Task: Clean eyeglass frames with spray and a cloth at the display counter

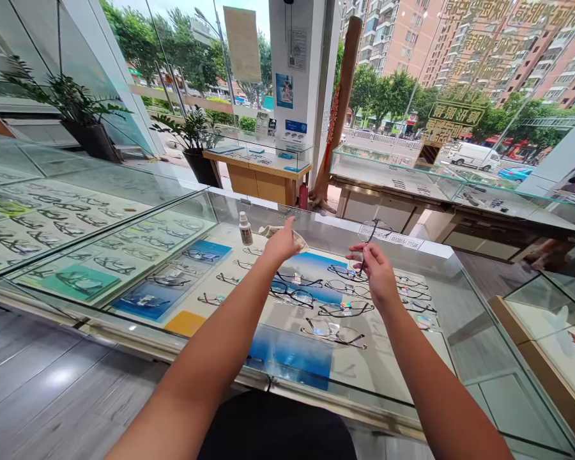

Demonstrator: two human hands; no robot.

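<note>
My right hand [379,273] is closed on a pair of thin-framed eyeglasses [375,231], pinched with the lenses held above the glass counter. Out over the far side of the countertop, my left hand [280,244] is at a crumpled beige cloth [299,241]. Its thumb sticks up, apart from the palm; the other fingers are mostly hidden behind the hand. Whether they touch the cloth cannot be made out. A small white spray bottle [245,230] stands upright just left of the cloth.
Beneath the glass, several eyeglasses [333,332] lie in rows on white and blue panels. More display cases [100,220] continue leftward, and another case [556,319] stands at right. Beyond the counter are a low display table [259,182], potted plants [202,150] and a wooden post [342,96].
</note>
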